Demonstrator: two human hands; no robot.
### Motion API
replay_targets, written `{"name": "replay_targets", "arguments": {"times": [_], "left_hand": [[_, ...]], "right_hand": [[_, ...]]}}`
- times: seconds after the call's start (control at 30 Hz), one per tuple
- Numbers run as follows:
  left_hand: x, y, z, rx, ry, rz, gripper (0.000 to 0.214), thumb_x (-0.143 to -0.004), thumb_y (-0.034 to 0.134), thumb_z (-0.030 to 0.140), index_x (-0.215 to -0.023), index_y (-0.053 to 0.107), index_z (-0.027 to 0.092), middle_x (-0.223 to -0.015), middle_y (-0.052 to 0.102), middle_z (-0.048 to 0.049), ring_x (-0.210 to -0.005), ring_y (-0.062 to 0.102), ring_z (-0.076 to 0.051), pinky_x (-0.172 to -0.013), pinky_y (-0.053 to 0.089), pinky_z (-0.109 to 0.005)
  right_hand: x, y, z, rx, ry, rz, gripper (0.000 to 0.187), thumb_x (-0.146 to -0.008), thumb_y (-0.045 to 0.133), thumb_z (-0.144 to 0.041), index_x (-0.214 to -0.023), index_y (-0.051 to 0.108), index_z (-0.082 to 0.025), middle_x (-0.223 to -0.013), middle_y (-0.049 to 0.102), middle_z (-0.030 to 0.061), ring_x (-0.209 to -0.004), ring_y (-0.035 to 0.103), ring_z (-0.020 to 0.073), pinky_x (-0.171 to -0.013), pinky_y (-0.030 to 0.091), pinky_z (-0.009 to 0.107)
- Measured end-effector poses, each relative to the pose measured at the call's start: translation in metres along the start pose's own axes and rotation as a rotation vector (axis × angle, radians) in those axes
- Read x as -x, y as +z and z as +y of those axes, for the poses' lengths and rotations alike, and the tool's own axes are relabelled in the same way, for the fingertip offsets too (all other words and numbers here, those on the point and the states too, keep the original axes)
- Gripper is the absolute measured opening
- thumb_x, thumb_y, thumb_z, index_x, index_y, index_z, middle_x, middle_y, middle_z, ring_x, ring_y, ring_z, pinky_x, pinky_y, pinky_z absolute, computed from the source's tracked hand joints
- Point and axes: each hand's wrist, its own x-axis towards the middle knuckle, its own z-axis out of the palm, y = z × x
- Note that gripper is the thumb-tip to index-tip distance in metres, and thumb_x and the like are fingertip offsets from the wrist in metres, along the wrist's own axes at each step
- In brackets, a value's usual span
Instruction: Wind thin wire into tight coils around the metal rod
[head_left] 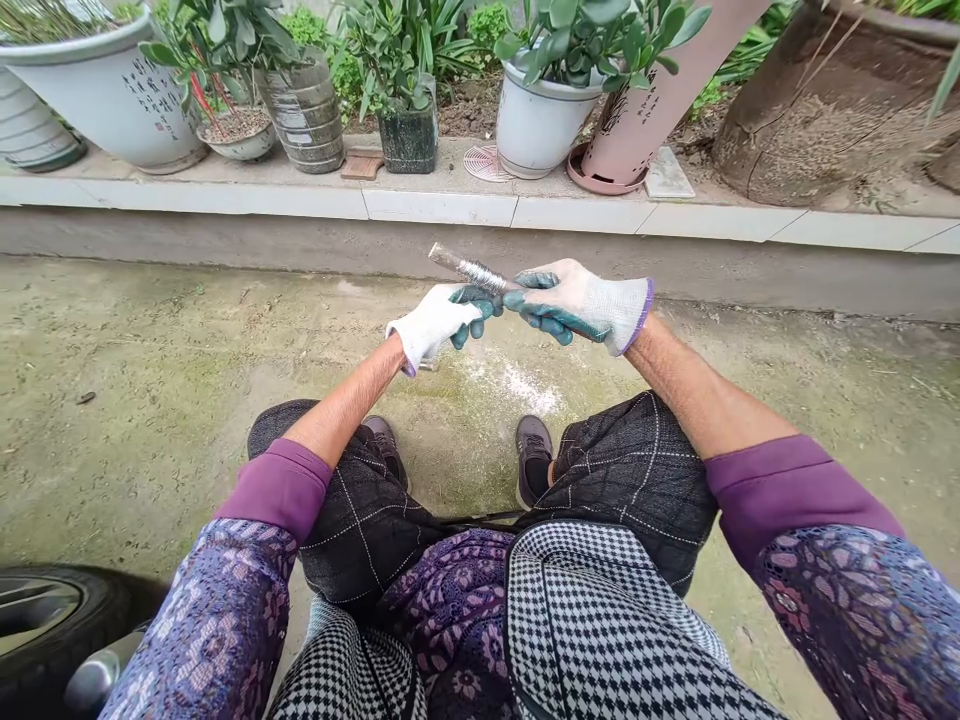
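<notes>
Both my hands wear white knit gloves with green coated fingers. My right hand (581, 300) is closed around the handle end of a thin metal tool (472, 270), a rod with a ridged silvery section that points up and left. My left hand (442, 320) is curled just under the tool's middle, its green fingertips touching or pinching it; what else it holds I cannot make out. I sit with my knees apart, and my two dark shoes (534, 445) rest on the concrete ground below the hands.
White powder or shavings (517, 385) lie on the mossy concrete between my feet. A raised ledge (442, 205) across the back carries several potted plants, among them a white pot (536, 125). A tyre (45, 620) sits at the bottom left.
</notes>
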Motion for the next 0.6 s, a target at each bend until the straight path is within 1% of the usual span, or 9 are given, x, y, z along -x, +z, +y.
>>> {"name": "replay_targets", "arguments": {"times": [0.07,0.13,0.2,0.27,0.33,0.4,0.47,0.53,0.6], "left_hand": [[0.001,-0.001,0.0,-0.038,-0.01,-0.01,0.015,-0.09,0.06,0.011,-0.094,0.074,0.011,-0.061,0.061,0.0008,-0.047,0.049,-0.006,-0.045,0.04,-0.02],[0.002,-0.004,-0.001,-0.051,-0.005,-0.014,0.017,-0.089,0.059,0.01,-0.096,0.075,0.011,-0.06,0.059,0.0009,-0.049,0.049,-0.006,-0.046,0.04,-0.02],[0.001,-0.008,-0.003,-0.055,0.01,-0.01,0.021,-0.088,0.058,0.009,-0.099,0.076,0.011,-0.064,0.062,-0.0003,-0.049,0.049,-0.006,-0.046,0.04,-0.02],[-0.001,-0.015,-0.006,-0.067,0.022,0.012,0.021,-0.087,0.059,0.011,-0.1,0.076,0.011,-0.072,0.067,-0.0028,-0.048,0.047,-0.006,-0.045,0.04,-0.021],[-0.004,-0.02,-0.009,-0.105,0.037,0.008,0.02,-0.085,0.061,0.012,-0.097,0.076,0.011,-0.078,0.07,-0.0049,-0.048,0.047,-0.005,-0.046,0.04,-0.021],[-0.006,-0.024,-0.013,-0.155,0.057,-0.035,0.019,-0.08,0.063,0.01,-0.093,0.077,0.011,-0.078,0.071,-0.0047,-0.05,0.05,-0.006,-0.048,0.041,-0.021],[-0.008,-0.023,-0.016,-0.212,0.079,-0.096,0.02,-0.075,0.062,0.008,-0.089,0.078,0.012,-0.077,0.071,-0.0036,-0.055,0.053,-0.008,-0.052,0.042,-0.021],[-0.01,-0.021,-0.02,-0.273,0.069,-0.13,0.024,-0.073,0.061,0.01,-0.088,0.079,0.013,-0.078,0.072,-0.0026,-0.057,0.054,-0.008,-0.054,0.043,-0.021],[-0.012,-0.016,-0.023,-0.34,0.037,-0.132,0.027,-0.072,0.06,0.011,-0.09,0.08,0.013,-0.078,0.072,-0.002,-0.055,0.052,-0.008,-0.052,0.041,-0.022]], "right_hand": [[-0.001,0.001,0.001,-0.024,0.005,0.0,0.041,-0.08,0.081,-0.052,-0.09,0.069,-0.014,-0.057,0.048,-0.0045,-0.043,0.039,0.0058,-0.034,0.034,0.023],[-0.003,-0.001,0.004,-0.031,0.015,0.053,0.041,-0.08,0.082,-0.05,-0.092,0.069,-0.013,-0.058,0.049,-0.0043,-0.043,0.039,0.0054,-0.033,0.034,0.022],[-0.005,-0.004,0.007,-0.042,0.022,0.074,0.042,-0.081,0.082,-0.049,-0.097,0.071,-0.012,-0.058,0.051,-0.0039,-0.043,0.039,0.0053,-0.033,0.033,0.021],[-0.004,-0.008,0.01,-0.056,0.025,0.01,0.045,-0.081,0.082,-0.049,-0.104,0.073,-0.011,-0.058,0.051,-0.0041,-0.042,0.039,0.0053,-0.033,0.033,0.021],[-0.002,-0.011,0.012,-0.037,0.035,-0.103,0.049,-0.08,0.083,-0.051,-0.107,0.074,-0.011,-0.057,0.051,-0.0042,-0.042,0.039,0.0055,-0.033,0.032,0.022],[0.001,-0.014,0.015,0.033,0.049,-0.22,0.05,-0.076,0.084,-0.053,-0.105,0.076,-0.013,-0.056,0.052,-0.004,-0.041,0.04,0.0057,-0.033,0.032,0.022],[0.002,-0.016,0.019,0.148,0.072,-0.311,0.045,-0.074,0.086,-0.053,-0.098,0.078,-0.015,-0.056,0.053,-0.0035,-0.042,0.042,0.0063,-0.034,0.032,0.022],[0.001,-0.017,0.022,0.296,0.108,-0.343,0.038,-0.073,0.086,-0.05,-0.091,0.079,-0.018,-0.054,0.053,-0.0034,-0.042,0.043,0.0075,-0.035,0.032,0.023],[-0.005,-0.015,0.025,0.447,0.122,-0.31,0.031,-0.073,0.085,-0.046,-0.087,0.079,-0.019,-0.051,0.054,-0.0025,-0.042,0.044,0.0095,-0.038,0.033,0.025]]}}
